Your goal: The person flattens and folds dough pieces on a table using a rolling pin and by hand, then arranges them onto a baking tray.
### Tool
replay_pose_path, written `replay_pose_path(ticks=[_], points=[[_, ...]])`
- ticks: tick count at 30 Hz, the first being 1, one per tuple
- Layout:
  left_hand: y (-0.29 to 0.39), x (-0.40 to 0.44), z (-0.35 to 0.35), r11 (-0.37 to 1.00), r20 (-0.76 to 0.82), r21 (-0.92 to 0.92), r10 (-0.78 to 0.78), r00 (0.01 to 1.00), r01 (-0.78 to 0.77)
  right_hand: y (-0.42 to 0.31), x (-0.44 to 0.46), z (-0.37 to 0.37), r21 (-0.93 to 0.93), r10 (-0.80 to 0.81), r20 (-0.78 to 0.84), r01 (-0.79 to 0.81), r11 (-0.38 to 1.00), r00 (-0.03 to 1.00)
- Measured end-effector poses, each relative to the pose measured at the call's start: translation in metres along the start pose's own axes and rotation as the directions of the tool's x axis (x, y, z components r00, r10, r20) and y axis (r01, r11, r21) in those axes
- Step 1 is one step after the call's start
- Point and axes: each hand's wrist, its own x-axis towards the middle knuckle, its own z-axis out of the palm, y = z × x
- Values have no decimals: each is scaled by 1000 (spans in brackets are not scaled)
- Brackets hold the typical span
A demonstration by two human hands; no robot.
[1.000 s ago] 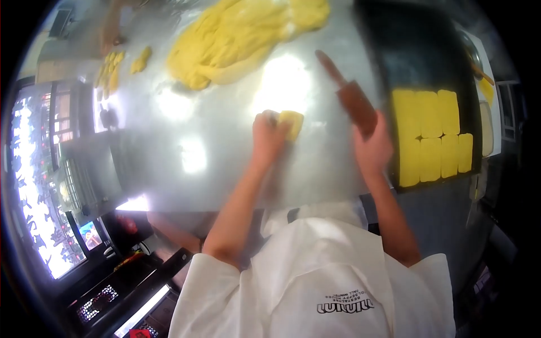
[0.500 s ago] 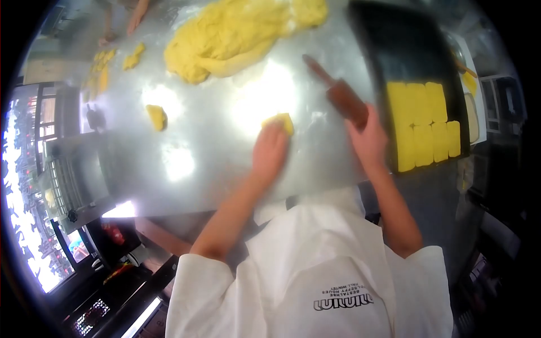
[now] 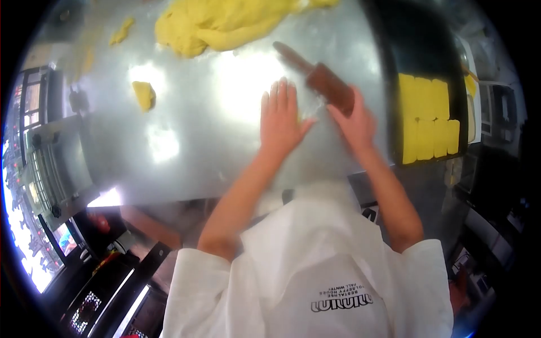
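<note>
Left hand (image 3: 280, 121) lies flat, fingers released; right hand (image 3: 356, 119) grasps brown wooden rolling pin (image 3: 329, 85). Swinging it leftward could knock fingertips.

You're in a dough-working kitchen, more like a bakery's than a home's: a broad, shiny metal table (image 3: 208, 163) fills the middle, with a big mass of yellow dough (image 3: 225, 28) at 11 o'clock, a wooden rolling pin (image 3: 331, 85) at 1, and a large dark tray (image 3: 417, 48) of flat dough pieces (image 3: 428, 121) at 2.
</note>
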Motion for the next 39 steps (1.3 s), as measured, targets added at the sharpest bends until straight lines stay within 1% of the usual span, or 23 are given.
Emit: replay_pose_path(ticks=[2, 4, 5, 7, 8, 9, 10, 11, 13, 14, 15, 16, 18, 19, 22, 23, 26, 27, 30, 31, 34, 35, 39], points=[[-3, 4, -2, 1000, -35, -3, 3, 999, -3, 0, 9, 4, 57, -18, -18, 19, 998, 1000], [-3, -5, 1, 999, -75, -43, 25, 997, -28, -5, 13, 1, 72, 42, 68, -46, 996, 997], [-6, -8, 1, 988, -66, -155, -34, 997, 24, -8, 16, -5, 72, 74, 108, -82, 994, 991], [-19, -13, -4, 918, -32, -375, -150, 988, 127, -15, 25, -15, 133, 49, 215, -79, 988, 975], [-24, -22, -18, 867, -104, -452, -286, 953, 210, -19, 29, -20, 163, 34, 270, -81, 983, 962], [-29, -22, -43, 880, -240, -433, -322, 916, 195, -23, 32, -25, 141, -84, 309, 42, 989, 947], [-45, -28, -57, 854, -296, -478, -376, 878, 205, -27, 34, -30, 127, -199, 354, 163, 978, 914], [-55, -28, -69, 898, -460, -409, -356, 813, 162, -32, 36, -34, 122, -308, 402, 282, 952, 863], [-80, -38, -72, 951, -173, -125, -301, 938, 282, -58, 42, -35, 107, -330, 591, 334, 936, 736], [-87, -45, -65, 955, -9, 27, -296, 955, 296, -71, 42, -33, 102, -329, 677, 359, 928, 659], [-91, -41, -54, 985, -201, 59, -146, 969, 161, -78, 52, -22, 30, -283, 699, 369, 929, 657], [-100, -32, -45, 978, -169, 87, -172, 970, 189, -76, 67, -7, 42, -292, 635, 345, 938, 715], [-94, -6, -60, 956, -105, 148, -239, 965, 253, -70, 83, 20, 77, -302, 504, 306, 949, 809], [-96, -2, -61, 956, -79, 157, -239, 968, 248, -68, 85, 22, 97, -303, 485, 294, 951, 820], [-107, -33, -33, 970, -212, 120, -183, 960, 211, -68, 62, 5, 63, -316, 540, 337, 940, 780], [-103, -46, -31, 979, -205, 81, -167, 964, 187, -72, 53, -6, 15, -295, 593, 356, 934, 749], [-97, -56, -21, 952, -237, 90, -266, 934, 294, -69, 47, -5, 12, -280, 567, 332, 943, 775], [-97, -43, -29, 952, -218, 64, -279, 935, 299, -65, 56, 6, 70, -341, 476, 352, 933, 811], [-100, -12, -50, 964, -145, 117, -221, 964, 239, -65, 77, 22, 47, -260, 438, 267, 963, 860], [-104, -21, -43, 968, -113, 107, -214, 970, 226, -63, 64, 18, 77, -314, 402, 310, 948, 860], [-94, -68, -24, 985, -260, 13, -161, 952, 170, -51, 21, 1, 106, -517, 333, 513, 852, 789], [-90, -68, -25, 987, -266, 3, -157, 951, 163, -52, 18, -1, 138, -508, 288, 490, 861, 812], [-94, -30, -32, 966, -218, 37, -241, 946, 254, -59, 55, 14, 48, -231, 389, 231, 972, 892]])
